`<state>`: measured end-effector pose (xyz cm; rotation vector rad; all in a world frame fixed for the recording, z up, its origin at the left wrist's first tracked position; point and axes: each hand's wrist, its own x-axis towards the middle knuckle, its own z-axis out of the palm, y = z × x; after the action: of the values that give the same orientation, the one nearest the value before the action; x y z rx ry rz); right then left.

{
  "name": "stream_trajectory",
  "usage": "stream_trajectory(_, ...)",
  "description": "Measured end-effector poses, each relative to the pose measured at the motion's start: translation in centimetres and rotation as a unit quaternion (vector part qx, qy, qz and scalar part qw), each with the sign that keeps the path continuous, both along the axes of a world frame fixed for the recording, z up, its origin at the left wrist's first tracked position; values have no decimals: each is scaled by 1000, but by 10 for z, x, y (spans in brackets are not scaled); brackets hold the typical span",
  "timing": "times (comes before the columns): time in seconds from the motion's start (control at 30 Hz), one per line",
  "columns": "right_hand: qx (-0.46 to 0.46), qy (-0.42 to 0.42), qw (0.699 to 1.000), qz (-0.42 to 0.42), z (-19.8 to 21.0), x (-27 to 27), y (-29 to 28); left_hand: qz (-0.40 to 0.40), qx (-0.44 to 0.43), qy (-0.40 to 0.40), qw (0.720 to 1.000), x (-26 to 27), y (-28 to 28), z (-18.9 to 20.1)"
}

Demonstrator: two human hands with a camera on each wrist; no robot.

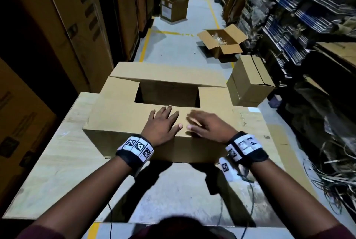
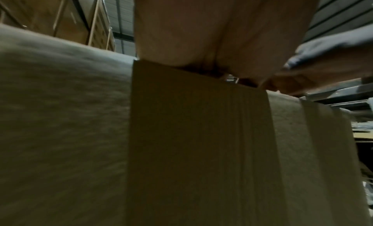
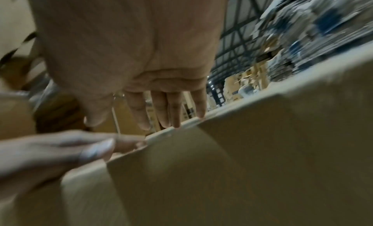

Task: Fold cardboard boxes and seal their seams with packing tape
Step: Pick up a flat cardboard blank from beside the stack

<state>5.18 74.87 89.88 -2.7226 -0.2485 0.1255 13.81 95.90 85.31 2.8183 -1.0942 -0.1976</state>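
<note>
A cardboard box [image 1: 154, 121] stands on a table [image 1: 57, 152], its near flap [image 1: 119, 115] folded down and its far flap [image 1: 167, 74] raised, with an opening between them. The left hand [image 1: 161, 127] and right hand [image 1: 206, 125] lie side by side on the near flap. On the floor beyond, a closed box [image 1: 250, 81] sits just right of the table, an open box [image 1: 221, 43] farther off, and another box [image 1: 174, 7] farthest down the aisle.
</note>
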Motion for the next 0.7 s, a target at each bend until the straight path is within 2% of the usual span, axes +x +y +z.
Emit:
stream_trajectory(0.07, 69, -68, 991, -89, 17, 11, -44, -5, -3, 11, 1000, -4, -18, 3)
stream_trajectory(0.13, 112, -96, 968, -203, 23, 32, -88, -8, -6, 21, 1000, -10, -36, 5)
stream_trajectory(0.17, 135, -77, 955, -251, 21, 46, -108, -8, -6, 27, 1000, -13, -45, 5)
stream_trajectory(0.23, 175, 18, 935, -309, 13, 72, -135, 2, -4, 36, 999, -16, -59, 6)
stream_trajectory(0.33, 236, 110, 908, -327, -4, 100, -161, 37, -7, 39, 999, -19, -75, 9)
stream_trajectory(0.37, 301, 112, 889, -326, -8, 106, -166, 47, -5, 40, 998, -20, -80, 10)
stream_trajectory(0.47, 533, 87, 780, -316, -14, 113, -181, 78, -9, 35, 996, -25, -90, 12)
stream_trajectory(0.53, 616, 66, 738, -267, -16, 107, -189, 103, -24, 17, 994, -31, -96, 12)
stream_trajectory(0.57, 628, 55, 738, -241, -18, 102, -194, 117, -36, 6, 992, -36, -100, 11)
stream_trajectory(0.6, 621, 47, 752, -216, -21, 98, -200, 130, -55, -7, 990, -42, -104, 9)
stream_trajectory(0.7, 498, 33, 861, -101, -34, 91, -214, 161, -146, -64, 974, -67, -125, -1)
